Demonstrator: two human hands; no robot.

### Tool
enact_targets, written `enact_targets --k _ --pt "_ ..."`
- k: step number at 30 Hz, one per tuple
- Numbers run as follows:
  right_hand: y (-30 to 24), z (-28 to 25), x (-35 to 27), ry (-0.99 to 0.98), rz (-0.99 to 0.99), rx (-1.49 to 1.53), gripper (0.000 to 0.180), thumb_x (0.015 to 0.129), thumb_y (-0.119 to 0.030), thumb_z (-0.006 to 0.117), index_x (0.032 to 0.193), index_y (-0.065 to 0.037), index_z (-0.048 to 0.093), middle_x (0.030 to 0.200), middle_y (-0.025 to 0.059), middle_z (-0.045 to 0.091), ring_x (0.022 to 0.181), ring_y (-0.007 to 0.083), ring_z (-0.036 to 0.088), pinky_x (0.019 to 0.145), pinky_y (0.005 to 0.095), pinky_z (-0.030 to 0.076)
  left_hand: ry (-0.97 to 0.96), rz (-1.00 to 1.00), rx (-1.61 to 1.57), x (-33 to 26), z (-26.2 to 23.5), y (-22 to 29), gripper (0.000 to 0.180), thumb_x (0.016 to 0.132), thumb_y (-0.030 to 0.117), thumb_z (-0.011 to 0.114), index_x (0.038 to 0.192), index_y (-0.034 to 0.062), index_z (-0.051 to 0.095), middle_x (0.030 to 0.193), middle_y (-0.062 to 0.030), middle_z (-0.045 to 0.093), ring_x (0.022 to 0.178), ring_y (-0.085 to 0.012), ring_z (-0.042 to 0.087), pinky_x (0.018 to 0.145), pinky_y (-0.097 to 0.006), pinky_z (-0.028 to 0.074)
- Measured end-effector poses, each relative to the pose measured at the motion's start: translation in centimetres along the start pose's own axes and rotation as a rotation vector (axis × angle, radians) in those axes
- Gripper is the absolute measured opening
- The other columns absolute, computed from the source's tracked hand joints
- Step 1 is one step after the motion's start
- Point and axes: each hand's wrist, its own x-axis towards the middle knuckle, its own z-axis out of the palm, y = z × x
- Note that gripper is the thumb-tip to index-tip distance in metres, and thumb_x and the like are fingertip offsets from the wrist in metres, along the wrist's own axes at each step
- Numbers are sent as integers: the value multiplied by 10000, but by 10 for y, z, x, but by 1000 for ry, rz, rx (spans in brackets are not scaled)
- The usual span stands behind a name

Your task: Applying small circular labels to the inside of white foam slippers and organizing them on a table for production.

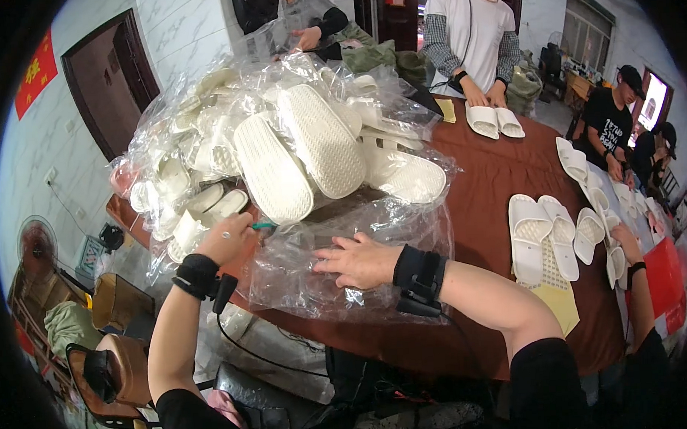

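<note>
Brown cloth covers the long tabletop [486, 187], which runs away from the camera toward the far right in a room with pale tiled walls, a dark brown door [104, 79] at the left and a red poster [36, 70] beside it.

A big heap of white slippers in clear wrappers [280, 141] fills the near left end of the tabletop; the count in it cannot be told, though two ridged soles lie on top, side by side, their long axes running from upper left to lower right. Further right a pair of loose white slippers [545, 234] lies on a yellow sheet [554, 294], toes toward the far end. Another pair [494, 120] lies under the hands of a person in a white shirt [473, 28] at the far side. More single slippers trail along the right edge, too many and too overlapped to count surely. At least four other people stand around the tabletop.

The left hand [225, 239] is closed around a thin green-tipped pen-like tool [262, 226], which points right, its long axis roughly level, just at the foot of the heap. The right hand [358, 261] lies flat with fingers spread and pointing left, pressing on a clear plastic bag [315, 280] spread at the near edge of the tabletop. Both wrists wear black bands, and the two hands are apart, the bag between them.
</note>
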Motion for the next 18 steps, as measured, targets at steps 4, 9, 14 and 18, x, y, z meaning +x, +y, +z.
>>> enact_targets --k 4,9,14,18 --pt "4 2 11 -44 24 86 517 922 -276 569 1417 -215 435 1512 59 352 1366 416 328 1061 671 284 150 -95 -22 -20 -22 -16 108 894 110 548 905 4 528 796 -235 605 812 -448 592 688 -481 458" --pt "3 -1 26 -83 52 75 527 931 -312 549 1435 -231 420 1531 40 327 1375 413 315 1072 671 271 370 -224 -88 -54 -33 -7 111 867 78 587 864 -25 547 775 -244 610 764 -455 584 665 -477 452" --pt "9 5 37 -66 70 88 557 925 -328 559 1454 -250 402 1551 33 302 1381 420 301 1077 676 254 492 -411 -261 -80 -62 36 111 888 69 595 835 -21 556 650 -191 596 542 -301 631 511 -381 465" --pt "9 5 39 -68 63 93 556 936 -335 553 1460 -238 394 1563 54 289 1391 434 280 1051 639 276 520 -422 -337 -87 -64 41 150 914 94 591 828 -22 552 597 -122 576 485 -180 609 451 -322 449"
